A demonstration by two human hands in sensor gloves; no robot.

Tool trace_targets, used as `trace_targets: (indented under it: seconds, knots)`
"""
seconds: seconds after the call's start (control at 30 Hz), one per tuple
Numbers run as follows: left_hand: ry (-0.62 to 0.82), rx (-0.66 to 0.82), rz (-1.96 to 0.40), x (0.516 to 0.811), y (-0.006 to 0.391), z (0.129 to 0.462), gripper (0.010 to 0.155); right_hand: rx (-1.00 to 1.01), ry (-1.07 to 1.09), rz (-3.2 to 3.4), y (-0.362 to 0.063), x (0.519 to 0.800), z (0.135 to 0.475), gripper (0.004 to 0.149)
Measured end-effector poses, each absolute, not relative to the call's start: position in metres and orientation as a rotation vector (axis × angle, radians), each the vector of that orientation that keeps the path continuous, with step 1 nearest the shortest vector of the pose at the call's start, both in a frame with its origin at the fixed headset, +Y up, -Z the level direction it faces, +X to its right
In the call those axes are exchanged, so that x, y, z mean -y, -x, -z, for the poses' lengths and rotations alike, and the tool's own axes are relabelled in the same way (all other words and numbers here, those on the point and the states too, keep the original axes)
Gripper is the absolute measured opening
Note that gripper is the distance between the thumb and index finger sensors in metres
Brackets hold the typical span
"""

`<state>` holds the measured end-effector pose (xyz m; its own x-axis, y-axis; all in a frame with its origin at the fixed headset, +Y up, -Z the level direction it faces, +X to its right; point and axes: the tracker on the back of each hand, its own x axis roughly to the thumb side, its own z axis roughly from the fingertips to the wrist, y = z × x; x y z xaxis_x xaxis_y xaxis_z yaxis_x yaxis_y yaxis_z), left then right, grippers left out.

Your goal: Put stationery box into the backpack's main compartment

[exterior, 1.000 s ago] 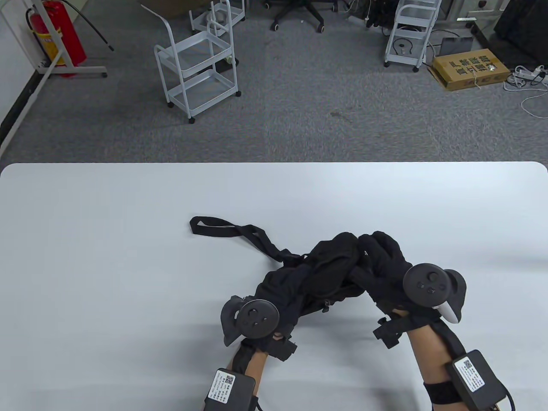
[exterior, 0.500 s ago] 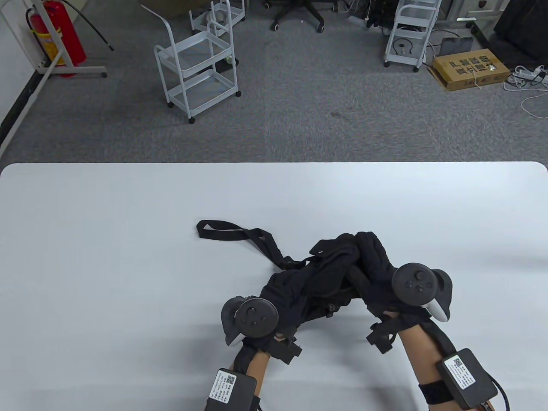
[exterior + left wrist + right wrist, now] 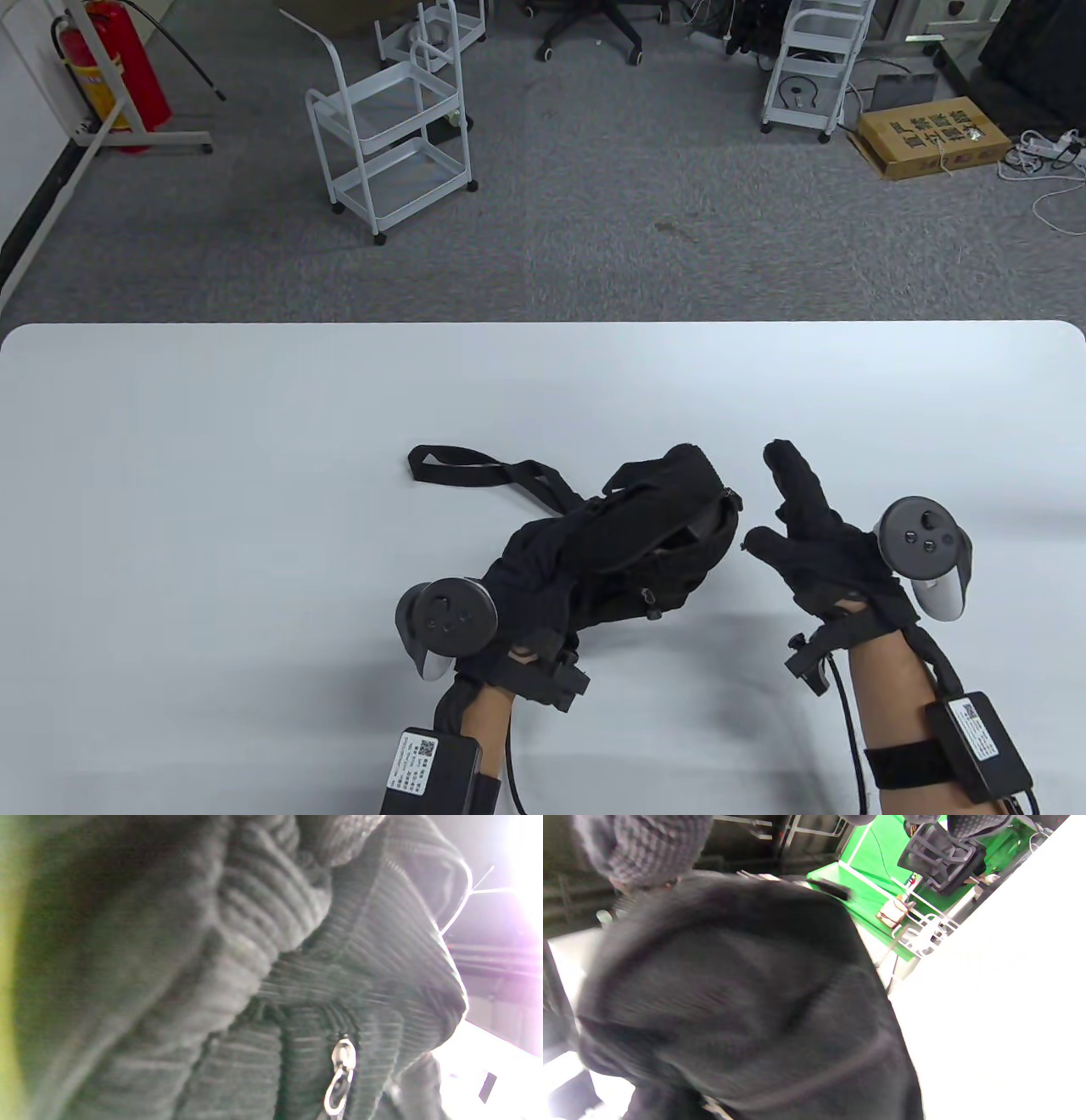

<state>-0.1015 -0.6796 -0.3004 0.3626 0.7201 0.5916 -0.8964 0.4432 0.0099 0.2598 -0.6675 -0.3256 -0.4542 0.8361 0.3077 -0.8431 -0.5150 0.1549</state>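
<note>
A black backpack (image 3: 628, 543) is seen lying crumpled on the white table (image 3: 212, 475), near the front edge, with one strap (image 3: 475, 467) trailing away to the left. Its near left end is gripped by the left hand (image 3: 509, 594), whose fingers are buried in the ribbed cloth; in the left wrist view the cloth fills the picture and a metal zip pull (image 3: 341, 1077) is shown hanging on it. The right hand (image 3: 814, 552) is held just to the right of the backpack, apart from it, with the fingers (image 3: 793, 475) spread wide and nothing held. The backpack therefore lies between the two hands, touched only by the left. The stationery box cannot be made out in any view; whether it sits inside the backpack cannot be told.
</note>
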Motion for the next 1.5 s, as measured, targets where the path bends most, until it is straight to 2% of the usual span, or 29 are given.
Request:
trace_targets:
  seconds: [0.2,0.37,0.5,0.6,0.8,0.87,0.97,1.07,1.17,1.3,1.37,1.5]
  knots:
    - [-0.332,0.635,-1.151,0.677,0.106,0.302,0.048,-0.068,-0.434,-2.058,-0.248,0.685,0.334,0.114]
    - [-0.223,0.681,-1.202,0.682,0.105,0.308,0.048,-0.128,-0.549,-1.972,-0.236,0.681,0.333,0.118]
    - [-0.119,0.693,-1.234,0.69,0.103,0.313,0.048,-0.135,-0.613,-1.916,-0.228,0.677,0.33,0.116]
    - [-0.069,0.679,-1.218,0.697,0.1,0.316,0.049,-0.107,-0.623,-1.867,-0.223,0.675,0.328,0.104]
    - [-0.054,0.594,-1.155,0.703,0.099,0.318,0.051,0.054,-0.525,-1.779,-0.228,0.67,0.324,0.056]
    - [-0.029,0.508,-1.069,0.703,0.098,0.318,0.055,0.103,-0.5,-1.781,-0.229,0.668,0.322,0.051]
    - [-0.108,0.405,-0.993,0.697,0.104,0.317,0.06,0.163,-0.458,-1.834,-0.231,0.665,0.32,0.05]
    - [-0.274,0.36,-0.994,0.679,0.11,0.31,0.058,0.201,-0.42,-1.875,-0.233,0.664,0.318,0.05]
    - [-0.369,0.459,-0.989,0.658,0.102,0.304,0.055,0.245,-0.399,-1.944,-0.23,0.663,0.316,0.05]
    - [-0.406,0.585,-0.838,0.63,0.07,0.296,0.055,0.284,-0.391,-2.023,-0.222,0.66,0.313,0.05]
    - [-0.412,0.611,-0.702,0.618,0.05,0.294,0.054,0.302,-0.387,-2.055,-0.218,0.659,0.311,0.051]
    - [-0.422,0.667,-0.614,0.604,0.021,0.292,0.053,0.343,-0.381,-2.119,-0.212,0.657,0.307,0.051]
